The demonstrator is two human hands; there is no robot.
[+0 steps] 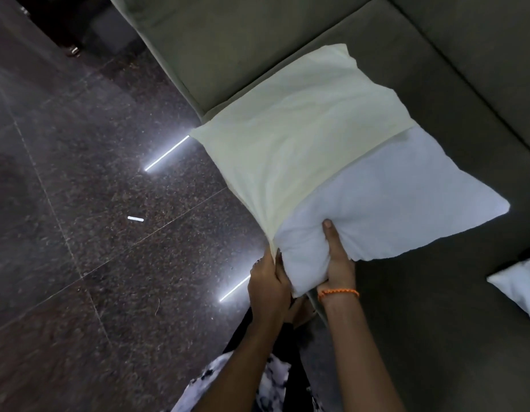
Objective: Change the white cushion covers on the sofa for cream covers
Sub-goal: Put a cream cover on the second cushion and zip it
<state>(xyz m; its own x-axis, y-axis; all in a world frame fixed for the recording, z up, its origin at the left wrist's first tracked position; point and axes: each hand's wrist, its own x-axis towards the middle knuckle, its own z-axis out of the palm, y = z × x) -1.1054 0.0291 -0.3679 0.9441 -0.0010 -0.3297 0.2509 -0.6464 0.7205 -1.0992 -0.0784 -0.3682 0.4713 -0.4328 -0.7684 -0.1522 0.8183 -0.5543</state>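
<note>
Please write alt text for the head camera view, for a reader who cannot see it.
Two hands work a cream cover over a white cushion lying on a grey-green sofa. The left hand grips the cover's edge; the right hand grips the bare corner. Half the cushion is uncovered.

Both hands, left hand [268, 281] and right hand [336, 263], grip a white cushion [391, 203], seemingly half inside a cream cover [293, 138].

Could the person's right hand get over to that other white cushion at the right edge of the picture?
Probably yes, but not right now. The right hand grips the white cushion insert, so it must let go first. The bare sofa seat lies between it and the other cushion.
</note>
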